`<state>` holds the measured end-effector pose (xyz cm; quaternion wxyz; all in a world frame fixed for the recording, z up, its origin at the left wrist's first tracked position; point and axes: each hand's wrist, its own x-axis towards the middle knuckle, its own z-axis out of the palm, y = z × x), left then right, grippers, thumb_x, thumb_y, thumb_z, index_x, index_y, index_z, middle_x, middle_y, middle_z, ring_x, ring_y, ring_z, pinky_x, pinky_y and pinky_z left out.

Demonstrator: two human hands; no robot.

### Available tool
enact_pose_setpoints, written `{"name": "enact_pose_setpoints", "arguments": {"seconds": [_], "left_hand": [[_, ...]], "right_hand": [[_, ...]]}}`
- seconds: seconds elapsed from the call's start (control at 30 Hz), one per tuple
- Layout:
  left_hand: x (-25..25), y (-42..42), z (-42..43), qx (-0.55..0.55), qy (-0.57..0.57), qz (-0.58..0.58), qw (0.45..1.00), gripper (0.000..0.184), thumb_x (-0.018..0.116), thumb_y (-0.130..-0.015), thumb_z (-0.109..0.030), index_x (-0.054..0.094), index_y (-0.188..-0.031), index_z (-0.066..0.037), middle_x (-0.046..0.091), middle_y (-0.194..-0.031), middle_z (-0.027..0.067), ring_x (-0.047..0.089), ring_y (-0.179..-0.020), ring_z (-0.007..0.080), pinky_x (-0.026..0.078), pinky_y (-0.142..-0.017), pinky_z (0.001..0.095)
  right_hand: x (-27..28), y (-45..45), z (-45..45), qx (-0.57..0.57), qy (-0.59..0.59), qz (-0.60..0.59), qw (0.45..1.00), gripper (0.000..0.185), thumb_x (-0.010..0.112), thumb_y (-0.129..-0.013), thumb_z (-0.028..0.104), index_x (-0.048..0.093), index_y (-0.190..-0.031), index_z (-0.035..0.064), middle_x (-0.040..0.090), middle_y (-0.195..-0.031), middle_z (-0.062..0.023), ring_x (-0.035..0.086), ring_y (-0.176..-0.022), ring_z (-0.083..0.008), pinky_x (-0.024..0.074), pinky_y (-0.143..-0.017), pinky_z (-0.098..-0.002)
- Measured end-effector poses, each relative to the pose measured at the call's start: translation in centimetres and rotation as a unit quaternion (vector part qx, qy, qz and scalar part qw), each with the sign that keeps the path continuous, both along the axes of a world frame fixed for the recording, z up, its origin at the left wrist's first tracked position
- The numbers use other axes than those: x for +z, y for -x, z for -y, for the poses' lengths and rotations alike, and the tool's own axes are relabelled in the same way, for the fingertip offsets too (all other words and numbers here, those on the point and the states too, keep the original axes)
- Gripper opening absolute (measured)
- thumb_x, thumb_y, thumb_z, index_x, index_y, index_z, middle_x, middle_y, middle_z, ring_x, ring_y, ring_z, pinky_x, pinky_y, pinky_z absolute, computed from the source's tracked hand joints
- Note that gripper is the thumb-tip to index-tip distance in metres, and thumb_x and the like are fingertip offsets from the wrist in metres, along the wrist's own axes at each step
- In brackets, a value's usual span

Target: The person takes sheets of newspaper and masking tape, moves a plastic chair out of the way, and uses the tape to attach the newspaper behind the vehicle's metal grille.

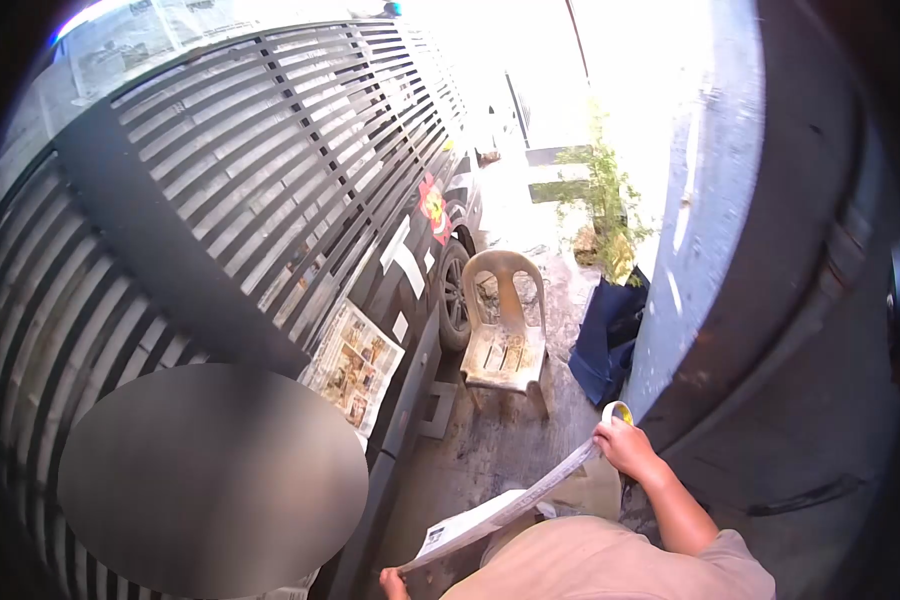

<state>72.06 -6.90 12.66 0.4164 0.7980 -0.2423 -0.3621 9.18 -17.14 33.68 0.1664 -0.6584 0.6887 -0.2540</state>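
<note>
A long strip of newspaper [490, 520] stretches between my two hands, slanting from lower left to upper right across my body. My right hand [625, 445] is closed on a roll of tape [618, 411] and the upper end of the newspaper. At the bottom edge, my left hand [394, 583] pinches the paper's lower end, and only part of this hand shows. Another newspaper sheet [353, 370] hangs on the dark side of the vehicle, left of the chair.
A dirty plastic chair [507, 330] stands ahead beside a wheel [455, 295]. Dark blue cloth [605, 335] and a leafy plant [610, 200] are near the right wall [705, 200]. A slatted metal panel [260, 140] fills the left. A blurred oval hides the lower left.
</note>
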Motion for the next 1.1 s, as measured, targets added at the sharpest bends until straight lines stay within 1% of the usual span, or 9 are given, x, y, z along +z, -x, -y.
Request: {"name": "enact_pose_setpoints", "arguments": {"seconds": [0.2,0.27,0.3,0.37,0.4,0.6,0.8,0.97,1.1], "left_hand": [[-1.9,3.6,8.7,0.101,0.009,-0.141,0.985,0.006,0.055,-0.077,-0.010,0.056,-0.082,-0.008,0.054,-0.079,0.0084,0.058,-0.060,0.0226,0.045,-0.047,0.0339],[-3.5,4.1,12.9,-0.131,0.112,0.164,0.971,0.008,0.055,-0.078,-0.010,0.055,-0.085,-0.009,0.056,-0.083,0.0097,0.060,-0.068,0.0246,0.048,-0.052,0.0357],[-4.2,3.5,15.3,-0.243,0.156,0.314,0.904,0.009,0.055,-0.078,-0.010,0.055,-0.087,-0.009,0.057,-0.085,0.0104,0.061,-0.072,0.0255,0.050,-0.055,0.0366],[-5.1,4.0,22.2,-0.023,0.091,-0.055,0.994,0.011,0.054,-0.079,-0.007,0.055,-0.090,-0.009,0.058,-0.088,0.0113,0.063,-0.079,0.0264,0.053,-0.061,0.0385],[-5.3,4.1,25.2,0.089,0.051,-0.241,0.965,0.012,0.054,-0.080,-0.006,0.054,-0.091,-0.009,0.058,-0.090,0.0117,0.063,-0.082,0.0269,0.054,-0.065,0.0395],[-2.7,7.8,37.8,-0.109,-0.044,-0.247,0.962,0.015,0.059,-0.089,0.002,0.061,-0.102,-0.007,0.068,-0.095,0.0085,0.070,-0.084,0.0232,0.061,-0.078,0.0400],[-2.7,9.3,40.8,-0.223,-0.088,-0.091,0.966,0.008,0.069,-0.087,-0.004,0.066,-0.095,-0.004,0.069,-0.085,0.0055,0.066,-0.076,0.0137,0.057,-0.069,0.0302],[-1.4,11.6,38.1,-0.183,-0.032,0.054,0.981,0.007,0.069,-0.089,-0.007,0.065,-0.091,-0.001,0.067,-0.074,0.0053,0.062,-0.060,0.0138,0.051,-0.056,0.0299],[-6.0,10.0,36.9,-0.163,-0.023,0.228,0.960,0.014,0.073,-0.082,-0.012,0.070,-0.091,-0.001,0.072,-0.080,0.0076,0.067,-0.071,0.0166,0.054,-0.068,0.0355]], "right_hand": [[-4.1,1.1,15.0,-0.037,-0.018,0.018,0.999,0.014,0.062,-0.094,0.022,0.069,-0.098,0.0096,0.066,-0.098,-0.0149,0.067,-0.092,-0.0366,0.0545,-0.078,-0.0490],[-5.6,1.8,19.8,-0.057,-0.033,0.014,0.998,0.014,0.062,-0.094,0.021,0.068,-0.098,0.0091,0.066,-0.099,-0.0156,0.067,-0.093,-0.0373,0.0544,-0.078,-0.0493],[-6.0,1.8,21.8,-0.068,-0.041,0.016,0.997,0.014,0.063,-0.094,0.021,0.068,-0.098,0.0089,0.066,-0.099,-0.0159,0.067,-0.093,-0.0377,0.0543,-0.078,-0.0494],[-6.1,2.7,25.7,-0.089,-0.054,0.017,0.994,0.013,0.063,-0.093,0.020,0.068,-0.098,0.0087,0.067,-0.100,-0.0165,0.066,-0.094,-0.0393,0.0537,-0.080,-0.0495],[-6.3,3.3,27.5,-0.102,-0.051,0.023,0.993,0.013,0.063,-0.093,0.019,0.068,-0.098,0.0092,0.067,-0.100,-0.0166,0.066,-0.094,-0.0400,0.0532,-0.081,-0.0494],[-7.2,5.7,34.0,-0.207,-0.028,0.033,0.977,0.012,0.062,-0.094,0.018,0.068,-0.099,0.0094,0.065,-0.098,-0.0173,0.065,-0.093,-0.0413,0.0520,-0.080,-0.0505],[-8.4,5.5,38.5,-0.196,-0.026,0.018,0.980,0.012,0.062,-0.094,0.019,0.066,-0.099,0.0084,0.064,-0.098,-0.0168,0.064,-0.093,-0.0410,0.0516,-0.078,-0.0503],[-9.6,5.2,44.4,-0.144,-0.025,0.016,0.989,0.014,0.063,-0.093,0.020,0.066,-0.099,0.0084,0.064,-0.097,-0.0173,0.064,-0.091,-0.0407,0.0521,-0.077,-0.0504],[-9.5,4.5,47.9,-0.114,-0.033,0.019,0.993,0.013,0.060,-0.094,0.020,0.067,-0.099,0.0100,0.065,-0.097,-0.0176,0.066,-0.092,-0.0405,0.0532,-0.077,-0.0517]]}}
